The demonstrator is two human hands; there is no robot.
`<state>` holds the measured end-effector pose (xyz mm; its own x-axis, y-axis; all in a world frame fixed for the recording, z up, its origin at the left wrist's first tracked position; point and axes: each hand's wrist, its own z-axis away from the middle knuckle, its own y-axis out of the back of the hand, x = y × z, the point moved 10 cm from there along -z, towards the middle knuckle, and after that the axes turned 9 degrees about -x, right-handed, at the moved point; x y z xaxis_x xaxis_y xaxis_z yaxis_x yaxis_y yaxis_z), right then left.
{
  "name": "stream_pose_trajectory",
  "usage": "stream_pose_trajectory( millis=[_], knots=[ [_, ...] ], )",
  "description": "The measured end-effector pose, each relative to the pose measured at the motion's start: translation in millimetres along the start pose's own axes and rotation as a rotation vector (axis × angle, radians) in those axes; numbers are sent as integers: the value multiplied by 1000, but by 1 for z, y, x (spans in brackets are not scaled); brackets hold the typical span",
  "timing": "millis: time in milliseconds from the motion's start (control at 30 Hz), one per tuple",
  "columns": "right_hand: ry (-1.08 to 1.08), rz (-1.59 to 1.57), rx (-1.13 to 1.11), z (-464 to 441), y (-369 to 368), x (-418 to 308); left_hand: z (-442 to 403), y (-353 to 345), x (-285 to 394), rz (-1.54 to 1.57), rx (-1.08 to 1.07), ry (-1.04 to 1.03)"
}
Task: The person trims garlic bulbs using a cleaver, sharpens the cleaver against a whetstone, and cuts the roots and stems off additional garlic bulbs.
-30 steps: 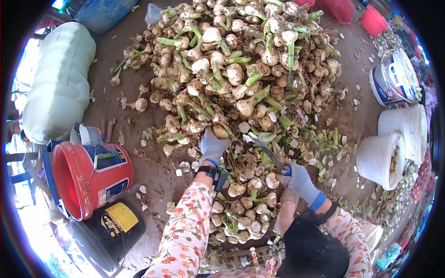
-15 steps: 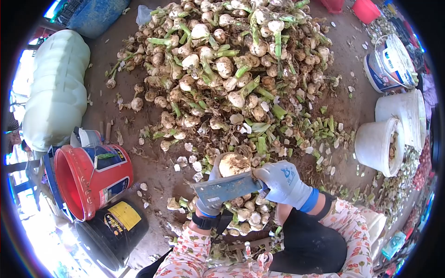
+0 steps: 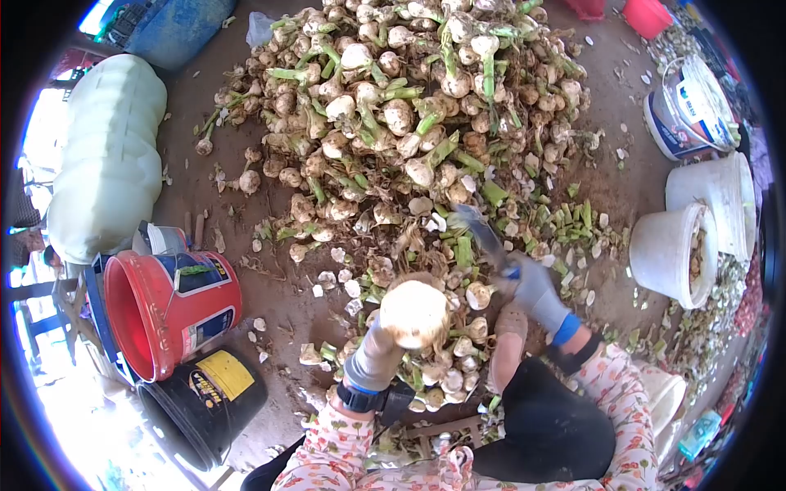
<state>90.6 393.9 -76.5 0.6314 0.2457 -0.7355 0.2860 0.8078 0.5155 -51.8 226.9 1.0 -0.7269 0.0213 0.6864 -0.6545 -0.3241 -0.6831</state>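
Gloved in grey, my left hand holds up a large pale bulb with roots hanging from it, over a small heap of trimmed bulbs. My right hand, also gloved, is wrapped round the blue handle of a broad knife. The blade points up and left, away from the held bulb, and is slightly blurred. Beyond both hands lies a big pile of bulbs with green stalks. Cut stalk pieces lie scattered right of the knife.
A red bucket and a black bucket lie tipped at the left, below a pale green plastic container. White buckets stand at the right. A bare foot is beside the small heap.
My left hand has lifted a bulb from the big pile and brought it nearer. The knife crossed over the bulb half a second ago and has since swung away to the right.
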Motion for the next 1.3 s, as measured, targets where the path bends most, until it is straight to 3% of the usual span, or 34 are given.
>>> stream_pose_trajectory(
  millis=[33, 67, 100, 167, 233, 267, 367, 400, 500, 533, 567, 633, 767, 800, 833, 867, 933, 1000, 1100, 1133, 1167, 1233, 1300],
  knots=[
    [-132, -445, -297, 14, -25, -35, -9, 2, 1, 110, 40, -50],
    [-85, -943, -567, 23, -67, -40, -17, -1, -1, 223, 26, -77],
    [-28, -894, -612, 26, -66, -57, -20, -3, -3, 338, 20, -94],
    [-137, -980, -488, 27, -52, -60, -13, -8, 1, 425, 67, -79],
    [-157, -1048, -203, 15, -28, -48, -8, 12, -7, 108, 94, 22],
    [-137, -1026, -107, 11, -16, -45, -3, 19, -16, 75, 127, 76],
    [-12, -376, -45, 8, 6, -68, 13, 45, -65, 73, 293, 284],
    [247, -310, 166, 17, 23, -86, 13, 42, -68, 234, 332, 216],
    [778, -196, 260, 52, 33, -120, 10, 34, -62, 461, 363, 114],
    [471, 133, 102, 32, 2, -103, 10, 22, -57, 573, 279, 66],
    [41, -4, -41, 14, -15, -52, 10, 10, -46, 542, 145, 103],
    [100, 142, 94, 21, -16, -15, 21, 15, -39, 457, 181, 98],
    [-82, -301, 64, 10, -7, 3, 33, 78, -51, -391, 47, 474],
    [-131, -359, 40, 7, -5, 4, 21, 82, -31, -557, 129, 538],
    [-184, -417, 11, 7, -8, 8, 17, 114, -29, -570, 319, 622],
    [-111, -292, 52, 1, -6, 13, -9, 133, -39, -381, 304, 533],
    [-21, -236, 83, 3, -8, 8, -55, 147, -24, -208, 531, 442],
    [-9, -231, 49, 5, -7, -8, -100, 188, -48, -32, 608, 373],
    [-84, -289, -19, 8, -11, -1, -133, 234, -73, -733, 169, 528],
    [-129, -233, -37, 5, -14, 9, -113, 215, -66, -355, 513, 539],
    [-124, -213, -40, 5, -15, 12, -102, 204, -61, -135, 543, 352],
    [-112, -176, -39, 3, -6, 0, -77, 171, -46, -118, 449, 193],
    [-32, -65, -54, 3, -9, -20, -54, 136, -45, -163, 329, 208]
  ],
)
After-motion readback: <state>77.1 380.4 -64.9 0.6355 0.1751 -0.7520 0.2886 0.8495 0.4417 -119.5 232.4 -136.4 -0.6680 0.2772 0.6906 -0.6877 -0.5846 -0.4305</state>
